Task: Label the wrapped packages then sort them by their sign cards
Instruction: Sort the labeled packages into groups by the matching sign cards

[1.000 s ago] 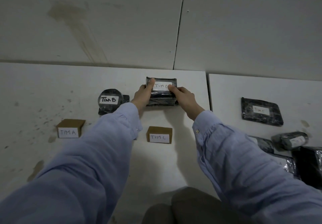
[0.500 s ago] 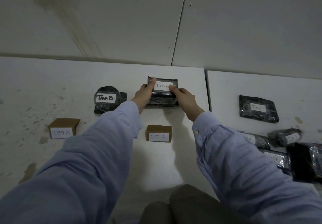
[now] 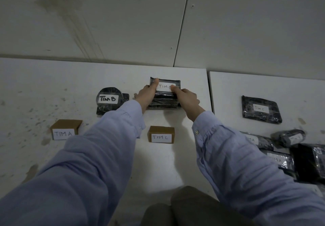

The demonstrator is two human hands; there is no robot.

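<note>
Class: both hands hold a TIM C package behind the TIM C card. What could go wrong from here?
1. The right hand rests its thumb on the label of the held package, which might smudge or lift it.
2. The left hand is close to the TIM B package; pulling back could nudge it.
3. The second TIM C package lies apart to the right and may be overlooked.

Centre frame: black rectangular package in plastic film (image 3: 165,99) looks glossy, wrinkled, catching highlights; its white paper label (image 3: 164,87) is matt. Round black film-wrapped package (image 3: 109,102) to its left, same sheen. Brown cardboard sign block at lower left (image 3: 66,124) and brown cardboard sign block at centre (image 3: 161,130), both matt, white paper fronts. White tabletop (image 3: 35,93) matt, smooth, blotched with stains at left. Light blue cloth sleeves (image 3: 105,146) soft, creased, dull.
</note>
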